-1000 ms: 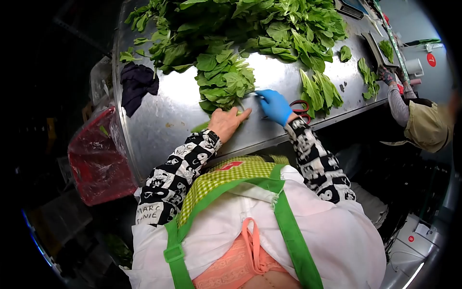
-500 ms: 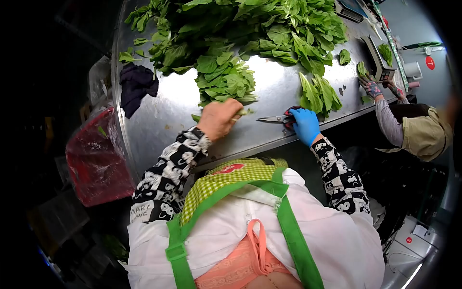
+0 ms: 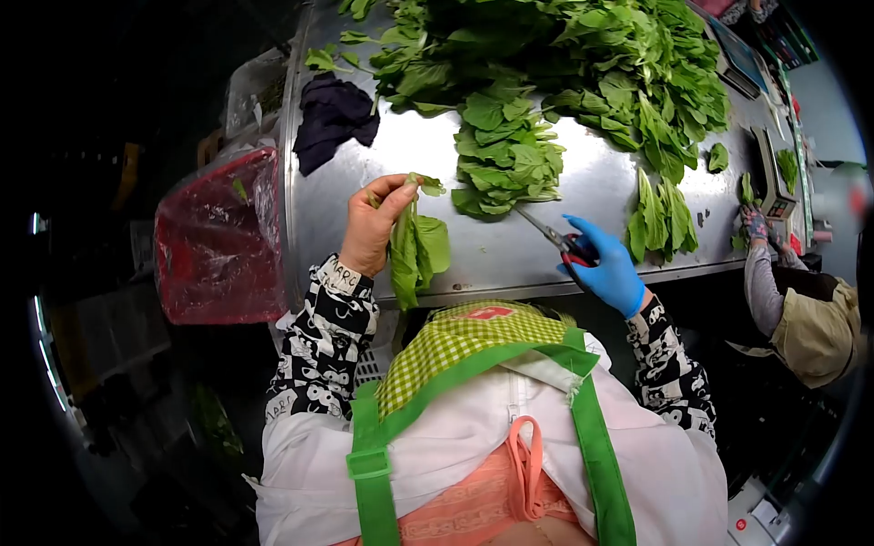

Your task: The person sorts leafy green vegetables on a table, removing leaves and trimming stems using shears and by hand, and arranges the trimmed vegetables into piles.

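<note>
While our left fingers (image 3: 397, 197) pinch the drooping greens (image 3: 430, 244), our right fingers (image 3: 585, 229) hold the scissors (image 3: 550, 234) beside the piled leaves (image 3: 505, 156).

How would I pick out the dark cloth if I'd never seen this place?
Start at the metal table and go to its left end, near the red bin. The cloth lies there, just nearer than some loose leaves. It's crumpled, dark fabric, while the leaves beside it are green.

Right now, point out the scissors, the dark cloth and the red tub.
Scissors (image 3: 550, 234): head view, on the blades, near the pivot.
Dark cloth (image 3: 333, 120): head view, middle of the crumpled fabric.
Red tub (image 3: 220, 308): head view, lower part of its wall.
</note>
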